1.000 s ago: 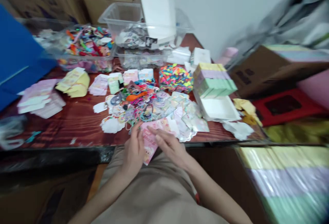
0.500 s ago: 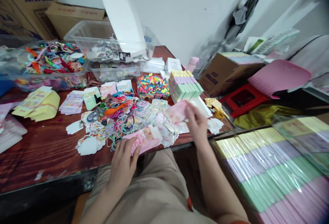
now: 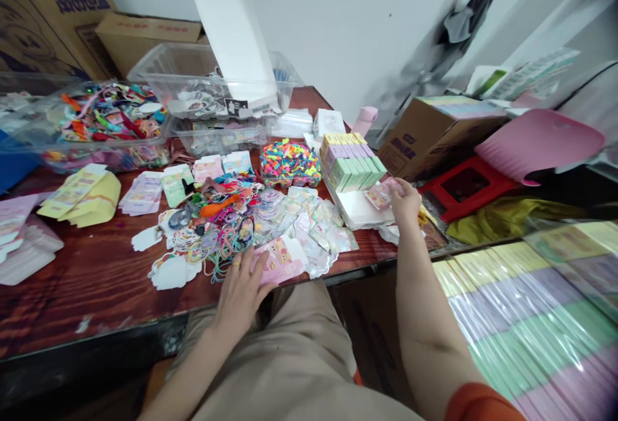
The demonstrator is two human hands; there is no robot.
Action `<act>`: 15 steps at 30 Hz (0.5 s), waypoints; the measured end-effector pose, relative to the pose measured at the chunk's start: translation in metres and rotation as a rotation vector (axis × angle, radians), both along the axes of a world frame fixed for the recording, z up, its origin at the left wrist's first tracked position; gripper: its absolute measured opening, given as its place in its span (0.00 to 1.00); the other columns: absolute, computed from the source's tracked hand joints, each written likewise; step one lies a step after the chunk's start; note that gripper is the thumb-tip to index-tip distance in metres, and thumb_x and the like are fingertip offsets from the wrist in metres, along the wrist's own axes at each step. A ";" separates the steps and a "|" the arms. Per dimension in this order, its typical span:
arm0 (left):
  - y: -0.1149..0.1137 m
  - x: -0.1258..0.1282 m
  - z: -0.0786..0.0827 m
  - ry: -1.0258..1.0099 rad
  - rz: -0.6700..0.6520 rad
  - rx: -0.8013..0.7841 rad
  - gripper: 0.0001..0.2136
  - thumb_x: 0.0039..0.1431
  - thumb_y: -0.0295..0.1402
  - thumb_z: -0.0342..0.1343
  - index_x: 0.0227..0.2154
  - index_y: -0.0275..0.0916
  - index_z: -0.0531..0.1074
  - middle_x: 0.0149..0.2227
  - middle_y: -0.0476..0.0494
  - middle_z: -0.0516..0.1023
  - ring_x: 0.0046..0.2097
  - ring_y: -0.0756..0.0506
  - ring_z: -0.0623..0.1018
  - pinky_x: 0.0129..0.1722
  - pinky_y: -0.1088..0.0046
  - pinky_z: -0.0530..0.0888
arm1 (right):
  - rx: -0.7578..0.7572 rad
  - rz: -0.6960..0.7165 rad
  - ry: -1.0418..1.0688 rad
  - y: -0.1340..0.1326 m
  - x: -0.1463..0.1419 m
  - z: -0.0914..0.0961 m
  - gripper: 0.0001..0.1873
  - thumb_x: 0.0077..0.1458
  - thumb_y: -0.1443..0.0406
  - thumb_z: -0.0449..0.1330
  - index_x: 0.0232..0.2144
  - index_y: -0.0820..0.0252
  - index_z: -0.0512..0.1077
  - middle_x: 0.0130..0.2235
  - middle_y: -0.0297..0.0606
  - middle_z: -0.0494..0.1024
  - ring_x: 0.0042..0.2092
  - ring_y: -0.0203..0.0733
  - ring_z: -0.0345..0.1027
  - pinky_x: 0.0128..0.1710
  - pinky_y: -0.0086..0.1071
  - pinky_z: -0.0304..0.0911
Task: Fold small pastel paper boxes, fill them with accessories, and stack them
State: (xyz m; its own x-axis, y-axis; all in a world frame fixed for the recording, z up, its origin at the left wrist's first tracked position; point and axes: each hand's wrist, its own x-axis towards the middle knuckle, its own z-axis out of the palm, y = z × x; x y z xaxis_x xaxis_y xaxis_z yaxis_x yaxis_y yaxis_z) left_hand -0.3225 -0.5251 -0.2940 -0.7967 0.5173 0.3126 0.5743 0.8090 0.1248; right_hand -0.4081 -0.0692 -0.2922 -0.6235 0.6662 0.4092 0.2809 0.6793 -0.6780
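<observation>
My left hand (image 3: 241, 289) lies flat with fingers spread on a pink printed card (image 3: 280, 259) at the table's near edge. My right hand (image 3: 404, 205) reaches out to the right and pinches a small pink packet (image 3: 381, 194) over a white tray (image 3: 355, 210). Just behind that tray stands a block of stacked yellow, purple and green cards (image 3: 351, 160). Between my hands lies a pile of hair ties and printed backing cards (image 3: 232, 218).
The wooden table (image 3: 87, 279) carries clear bins of coloured clips (image 3: 106, 118), a tub of neon pieces (image 3: 288, 162), and yellow and pink card stacks (image 3: 80, 196). Cardboard boxes (image 3: 429, 128) and a red stool (image 3: 458, 186) stand at the right. Wrapped pastel packs (image 3: 531, 318) fill the lower right.
My right hand left the pink card, picked up a small pink packet and carried it right to the white tray. My left hand stayed on the card. The view swung right.
</observation>
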 end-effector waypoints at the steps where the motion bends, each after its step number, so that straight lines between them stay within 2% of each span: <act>1: 0.000 -0.002 0.002 -0.006 0.009 -0.020 0.27 0.54 0.39 0.66 0.55 0.36 0.70 0.56 0.29 0.70 0.53 0.31 0.71 0.49 0.54 0.73 | -0.011 -0.012 -0.011 0.001 0.001 -0.001 0.24 0.50 0.58 0.55 0.46 0.67 0.75 0.41 0.50 0.77 0.39 0.48 0.70 0.45 0.46 0.66; 4: 0.000 -0.007 0.010 -0.036 0.025 -0.065 0.28 0.53 0.39 0.67 0.55 0.38 0.70 0.53 0.32 0.72 0.49 0.33 0.72 0.49 0.54 0.73 | -0.026 -0.074 -0.032 0.002 0.004 -0.001 0.27 0.49 0.58 0.57 0.50 0.65 0.73 0.46 0.51 0.74 0.44 0.51 0.69 0.50 0.49 0.64; 6: 0.001 -0.009 0.014 -0.055 0.029 -0.066 0.26 0.55 0.39 0.65 0.56 0.39 0.69 0.50 0.35 0.74 0.48 0.34 0.71 0.48 0.55 0.73 | -0.016 -0.128 -0.032 -0.003 0.007 0.002 0.30 0.49 0.57 0.59 0.53 0.65 0.71 0.51 0.54 0.69 0.51 0.56 0.65 0.55 0.55 0.57; 8: 0.001 -0.009 0.016 -0.055 0.041 -0.037 0.22 0.59 0.37 0.62 0.56 0.40 0.70 0.47 0.37 0.74 0.47 0.36 0.71 0.48 0.56 0.72 | 0.053 -0.199 -0.016 -0.014 0.012 0.009 0.33 0.48 0.59 0.60 0.56 0.67 0.69 0.55 0.58 0.65 0.57 0.62 0.59 0.59 0.58 0.51; 10: 0.000 -0.008 0.015 -0.045 0.062 0.008 0.18 0.62 0.34 0.58 0.55 0.41 0.71 0.46 0.38 0.75 0.46 0.37 0.71 0.48 0.58 0.72 | 0.180 -0.213 0.041 -0.037 0.019 0.019 0.33 0.48 0.61 0.61 0.56 0.68 0.69 0.56 0.60 0.65 0.59 0.64 0.57 0.59 0.59 0.50; 12: -0.001 -0.008 0.014 -0.046 0.088 0.051 0.15 0.64 0.31 0.55 0.53 0.41 0.73 0.45 0.39 0.76 0.46 0.38 0.72 0.47 0.58 0.71 | 0.276 -0.098 0.140 -0.074 0.030 0.027 0.27 0.53 0.60 0.59 0.54 0.65 0.72 0.52 0.55 0.70 0.56 0.60 0.62 0.57 0.55 0.55; 15: -0.004 -0.008 0.012 -0.073 0.100 0.113 0.14 0.65 0.30 0.52 0.52 0.40 0.73 0.44 0.39 0.76 0.47 0.38 0.72 0.49 0.58 0.70 | 0.178 0.222 0.255 -0.150 0.055 0.030 0.17 0.62 0.59 0.54 0.47 0.60 0.75 0.40 0.46 0.78 0.43 0.50 0.72 0.48 0.46 0.66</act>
State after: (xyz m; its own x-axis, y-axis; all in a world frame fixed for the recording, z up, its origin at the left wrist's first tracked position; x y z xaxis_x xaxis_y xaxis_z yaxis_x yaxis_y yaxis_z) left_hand -0.3303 -0.5289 -0.2822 -0.8653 0.3991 0.3032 0.4775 0.8404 0.2565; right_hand -0.3535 -0.2195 -0.2622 -0.6077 0.4305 0.6673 -0.0492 0.8183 -0.5727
